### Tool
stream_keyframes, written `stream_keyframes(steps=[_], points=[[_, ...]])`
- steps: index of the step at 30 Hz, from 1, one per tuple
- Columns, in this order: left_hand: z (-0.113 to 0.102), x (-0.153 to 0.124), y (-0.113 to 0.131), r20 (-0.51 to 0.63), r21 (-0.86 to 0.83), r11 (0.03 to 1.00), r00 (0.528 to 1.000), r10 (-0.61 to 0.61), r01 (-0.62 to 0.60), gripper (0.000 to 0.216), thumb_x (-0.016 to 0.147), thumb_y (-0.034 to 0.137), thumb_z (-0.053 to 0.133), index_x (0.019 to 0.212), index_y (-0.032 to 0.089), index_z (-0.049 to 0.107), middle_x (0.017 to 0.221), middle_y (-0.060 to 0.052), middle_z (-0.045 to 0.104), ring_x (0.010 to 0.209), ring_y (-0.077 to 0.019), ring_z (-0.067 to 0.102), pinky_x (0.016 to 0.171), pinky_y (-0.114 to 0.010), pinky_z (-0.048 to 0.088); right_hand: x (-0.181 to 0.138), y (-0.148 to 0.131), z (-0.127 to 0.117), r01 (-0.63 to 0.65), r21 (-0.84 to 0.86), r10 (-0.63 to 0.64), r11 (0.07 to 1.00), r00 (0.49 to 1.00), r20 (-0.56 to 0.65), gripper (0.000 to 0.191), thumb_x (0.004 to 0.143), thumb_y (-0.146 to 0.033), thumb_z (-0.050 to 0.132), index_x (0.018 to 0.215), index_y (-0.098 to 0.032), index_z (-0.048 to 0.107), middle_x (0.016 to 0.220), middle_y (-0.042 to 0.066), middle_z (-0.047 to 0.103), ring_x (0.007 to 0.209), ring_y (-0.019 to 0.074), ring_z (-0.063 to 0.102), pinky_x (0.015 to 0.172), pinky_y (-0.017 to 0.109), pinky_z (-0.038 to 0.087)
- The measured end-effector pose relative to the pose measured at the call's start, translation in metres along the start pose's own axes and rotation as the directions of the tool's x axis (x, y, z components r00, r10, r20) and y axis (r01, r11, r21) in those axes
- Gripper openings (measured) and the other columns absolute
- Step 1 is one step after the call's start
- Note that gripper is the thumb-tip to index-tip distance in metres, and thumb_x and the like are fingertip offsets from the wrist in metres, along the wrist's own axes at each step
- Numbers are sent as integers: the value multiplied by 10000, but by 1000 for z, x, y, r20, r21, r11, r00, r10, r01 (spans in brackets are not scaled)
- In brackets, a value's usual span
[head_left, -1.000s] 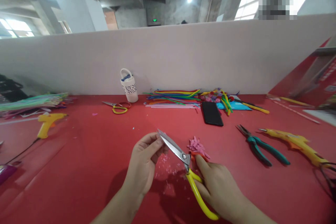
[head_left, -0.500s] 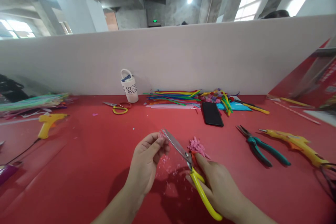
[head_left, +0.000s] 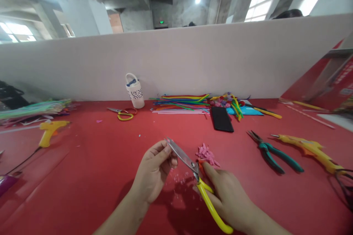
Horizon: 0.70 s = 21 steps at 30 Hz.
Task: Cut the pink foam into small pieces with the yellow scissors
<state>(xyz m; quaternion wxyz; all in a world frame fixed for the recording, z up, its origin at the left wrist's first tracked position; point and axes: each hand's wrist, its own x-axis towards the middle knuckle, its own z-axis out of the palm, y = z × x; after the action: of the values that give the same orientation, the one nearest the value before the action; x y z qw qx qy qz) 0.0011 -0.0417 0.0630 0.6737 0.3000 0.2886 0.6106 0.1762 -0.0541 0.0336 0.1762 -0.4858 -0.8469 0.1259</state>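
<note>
My left hand (head_left: 154, 169) is closed in a pinch near the middle of the table. A small pink piece (head_left: 168, 140) shows at its fingertips, mostly hidden by fingers and blade. Wrapped round the handles of the scissors (head_left: 184, 158), my right hand (head_left: 227, 192) holds them with the blades pointing up and left. The blade tips meet the pink piece beside my left thumb. Behind the scissors lies a small heap of pink pieces (head_left: 206, 154). Fine pink clippings (head_left: 179, 180) are scattered on the red table below my hands.
Green-handled pliers (head_left: 274, 154) and a yellow glue gun (head_left: 309, 148) lie at right. Behind are a black phone (head_left: 222, 119), colourful pipe cleaners (head_left: 182, 102), a white cup (head_left: 135, 93) and other scissors (head_left: 122, 113). Another glue gun (head_left: 51, 132) lies left. A white partition (head_left: 165, 62) borders the table.
The scissor blades have closed further and their tips have shifted slightly left at the pink piece. Less of the pink piece shows now. My left hand has barely moved.
</note>
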Motion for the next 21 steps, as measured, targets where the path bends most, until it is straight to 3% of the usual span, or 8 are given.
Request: stream_keyframes(steps=[15, 18, 21], points=[[-1, -1, 2, 34, -23, 1000, 999, 10, -9, 84, 739, 113, 520, 704, 111, 595, 607, 8, 548, 496, -35, 484, 478, -127, 401, -1, 1, 1, -23, 0, 23, 1000, 1000, -14, 214, 778, -401, 406, 675, -219, 361, 495, -24, 491, 424, 132, 423, 421, 237, 192], [0, -2, 2, 35, 6, 1000, 999, 14, -15, 78, 734, 122, 525, 682, 112, 583, 607, 4, 544, 503, -41, 477, 485, -139, 393, 0, 2, 2, -50, 107, 53, 993, 998, -27, 216, 753, -376, 448, 641, -219, 352, 473, -53, 426, 406, 105, 348, 414, 228, 191], [-2, -2, -2, 25, 84, 996, 1000, -7, 5, 54, 716, 123, 537, 667, 126, 559, 613, 8, 543, 514, -51, 482, 503, -159, 386, 3, 2, 3, -132, 351, 156, 927, 987, -42, 221, 743, -342, 455, 610, -215, 333, 483, -70, 359, 434, 89, 318, 412, 208, 220]])
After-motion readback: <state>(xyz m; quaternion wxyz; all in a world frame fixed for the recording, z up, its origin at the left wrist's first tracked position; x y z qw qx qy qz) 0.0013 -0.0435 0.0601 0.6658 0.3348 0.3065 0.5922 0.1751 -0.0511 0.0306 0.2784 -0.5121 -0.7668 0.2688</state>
